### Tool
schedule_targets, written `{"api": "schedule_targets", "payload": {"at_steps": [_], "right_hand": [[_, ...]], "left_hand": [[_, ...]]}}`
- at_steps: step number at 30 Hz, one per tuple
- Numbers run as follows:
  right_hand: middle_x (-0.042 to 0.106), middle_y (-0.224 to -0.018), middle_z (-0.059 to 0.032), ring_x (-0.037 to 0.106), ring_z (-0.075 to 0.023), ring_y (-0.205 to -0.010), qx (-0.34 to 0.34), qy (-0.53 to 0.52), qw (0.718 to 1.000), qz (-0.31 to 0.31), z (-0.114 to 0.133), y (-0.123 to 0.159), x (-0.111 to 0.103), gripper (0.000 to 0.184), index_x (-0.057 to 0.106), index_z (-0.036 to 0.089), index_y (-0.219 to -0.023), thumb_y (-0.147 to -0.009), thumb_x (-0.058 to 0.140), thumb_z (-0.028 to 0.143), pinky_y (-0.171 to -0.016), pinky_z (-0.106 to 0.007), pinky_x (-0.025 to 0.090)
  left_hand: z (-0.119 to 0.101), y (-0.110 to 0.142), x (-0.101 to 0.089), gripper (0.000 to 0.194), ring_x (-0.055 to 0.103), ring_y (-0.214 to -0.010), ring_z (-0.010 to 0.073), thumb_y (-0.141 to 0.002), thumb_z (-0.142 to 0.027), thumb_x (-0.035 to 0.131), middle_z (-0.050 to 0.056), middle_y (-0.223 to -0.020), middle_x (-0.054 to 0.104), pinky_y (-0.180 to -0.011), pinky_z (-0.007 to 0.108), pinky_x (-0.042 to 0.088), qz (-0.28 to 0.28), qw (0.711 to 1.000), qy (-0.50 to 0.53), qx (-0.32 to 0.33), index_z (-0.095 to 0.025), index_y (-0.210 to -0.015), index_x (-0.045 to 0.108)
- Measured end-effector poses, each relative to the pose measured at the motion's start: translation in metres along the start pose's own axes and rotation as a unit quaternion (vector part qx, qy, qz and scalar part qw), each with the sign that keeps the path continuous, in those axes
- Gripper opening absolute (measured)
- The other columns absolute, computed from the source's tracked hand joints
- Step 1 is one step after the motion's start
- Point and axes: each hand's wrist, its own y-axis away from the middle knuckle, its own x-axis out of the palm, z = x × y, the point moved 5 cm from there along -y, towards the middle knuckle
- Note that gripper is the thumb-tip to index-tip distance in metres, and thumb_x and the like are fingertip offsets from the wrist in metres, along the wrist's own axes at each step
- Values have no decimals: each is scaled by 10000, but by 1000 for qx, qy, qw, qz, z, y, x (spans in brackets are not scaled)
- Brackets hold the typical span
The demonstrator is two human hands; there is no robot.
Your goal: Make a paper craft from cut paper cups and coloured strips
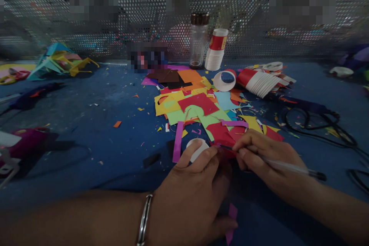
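My left hand (193, 184) lies with its fingers spread flat over a small white disc (199, 153), pressing it to the table. Its thumb is apart from the fingers, near a purple paper strip (231, 225). In my right hand (268, 157) a pen (288, 167) with a clear barrel and a dark end is gripped between thumb and fingers. The pen's tip reaches toward the fingertips of the left hand, by dark paper I cannot make out well. Another purple strip (178, 142) lies left of the disc. Red paper (220, 134) lies just beyond both hands.
Coloured paper scraps (198, 103) cover the middle. Behind them stand a glass bottle (198, 42) and stacked paper cups (216, 50); more cups (256, 81) lie on their side. A corded tool (305, 104) is on the right, a dark-blue tool (31, 96) on the left.
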Motion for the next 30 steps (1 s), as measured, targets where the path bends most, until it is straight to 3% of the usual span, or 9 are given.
{"api": "schedule_targets", "payload": {"at_steps": [30], "right_hand": [[645, -563, 61, 548, -118, -442, -37, 23, 999, 13, -7, -3, -1, 170, 570, 256, -834, -930, 430, 250, -482, -261, 373]], "left_hand": [[-1, 2, 1, 684, 488, -1367, 280, -924, -669, 571, 119, -1369, 659, -1237, 481, 309, -8, 1000, -10, 7, -125, -1334, 624]]}}
